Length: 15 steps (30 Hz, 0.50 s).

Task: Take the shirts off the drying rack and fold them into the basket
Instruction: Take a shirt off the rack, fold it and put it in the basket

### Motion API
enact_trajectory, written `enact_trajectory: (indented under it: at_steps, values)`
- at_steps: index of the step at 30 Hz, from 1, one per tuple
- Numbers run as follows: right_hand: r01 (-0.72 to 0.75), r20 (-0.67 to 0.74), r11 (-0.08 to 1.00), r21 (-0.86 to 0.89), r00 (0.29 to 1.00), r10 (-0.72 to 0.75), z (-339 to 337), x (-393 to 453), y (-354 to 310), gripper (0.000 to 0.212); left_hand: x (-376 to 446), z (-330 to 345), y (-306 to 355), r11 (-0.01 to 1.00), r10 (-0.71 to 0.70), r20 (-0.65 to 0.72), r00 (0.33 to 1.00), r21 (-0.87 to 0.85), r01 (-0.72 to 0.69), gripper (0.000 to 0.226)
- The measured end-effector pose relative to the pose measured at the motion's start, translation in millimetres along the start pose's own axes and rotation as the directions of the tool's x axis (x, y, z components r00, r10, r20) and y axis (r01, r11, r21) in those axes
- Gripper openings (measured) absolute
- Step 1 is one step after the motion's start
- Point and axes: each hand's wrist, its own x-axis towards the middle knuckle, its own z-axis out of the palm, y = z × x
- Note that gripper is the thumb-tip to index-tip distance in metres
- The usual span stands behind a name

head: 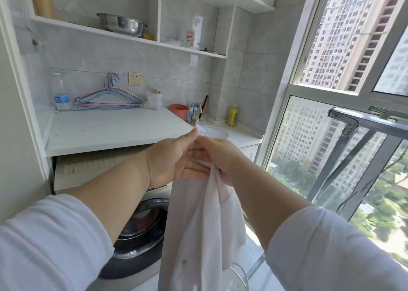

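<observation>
Gripping one bunched top edge, both hands meet in front of the chest: the left hand (174, 160) has its thumb and forefinger pinched on a small upstanding tip of cloth, the other fingers lying straighter against the fabric, while the right hand (223, 158) is curled round the gathered pale pink shirt (198, 224) just below that. The shirt hangs straight down from the two hands, its long axis vertical, the loose body falling between the forearms and past the lower edge of view. Neither hand is nearer; they touch at the same point, so spreading it for a fold looks to mean drawing the hands apart sideways along the top edge. Behind the cloth sits a washing machine (141, 231) under the white bench (106, 129), where wire hangers (108, 99) lie. No basket can be identified with certainty.
</observation>
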Motion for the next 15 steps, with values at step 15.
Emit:
enact_trajectory:
  at_steps: [15]
  values:
    - [0.243,0.066,0.904,-0.351,0.970,-0.235,-28.7,-1.6,-8.5,0.030,13.3,1.5,14.4,0.386,0.624,-0.091,0.776,0.899,-0.206,0.051]
